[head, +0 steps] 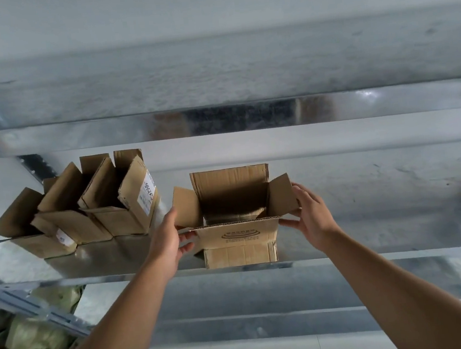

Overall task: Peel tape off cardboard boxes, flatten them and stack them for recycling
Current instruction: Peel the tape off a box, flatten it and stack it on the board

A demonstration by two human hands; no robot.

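The open cardboard box [240, 254] stands at the front edge of the metal shelf [370, 216], and its front flap hangs down toward you. Your left hand [165, 238] holds it at the left side flap [187, 207], thumb on the flap and fingers curled at the front corner. Your right hand [313, 216] grips around the right side flap [282, 194] in the same way. The box looks empty, so it should be light, but corrugated flaps are soft at the fold and may bend if you lift by them. It is better to take the side walls lower down. I cannot see tape from here. Three other open boxes [85, 215] stand at the left, near but apart.
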